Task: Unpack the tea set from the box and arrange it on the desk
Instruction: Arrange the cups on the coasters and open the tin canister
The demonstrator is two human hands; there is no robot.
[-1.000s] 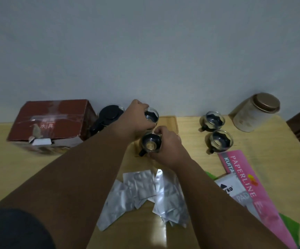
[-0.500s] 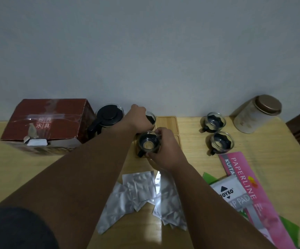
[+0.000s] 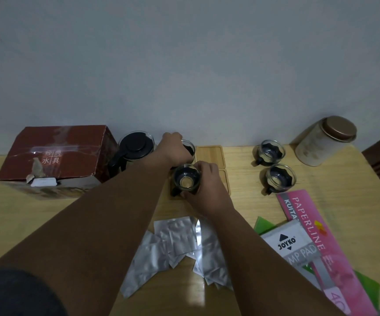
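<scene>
My left hand (image 3: 174, 148) grips a glass cup (image 3: 190, 148) with a black holder, at the back of the desk next to the black-lidded teapot (image 3: 136, 145). My right hand (image 3: 207, 187) holds a second glass cup (image 3: 186, 180) standing on a wooden coaster (image 3: 225, 181). Another wooden coaster (image 3: 210, 154) lies bare just behind it. Two more glass cups, one (image 3: 269, 152) behind the other (image 3: 279, 177), stand to the right. The red tea set box (image 3: 54, 157) lies on its side at the left.
Several silver foil packets (image 3: 179, 238) lie in front of my hands. A pink Paperline pad (image 3: 316, 226), a stamp pad box (image 3: 291, 242) and green sheets lie at the right front. A round tin with a brown lid (image 3: 323, 142) stands at the back right. The wall runs behind the desk.
Both hands have shifted slightly toward the wall with their cups. The left hand's cup has come down beside the teapot, and the right hand's cup has settled onto the coaster.
</scene>
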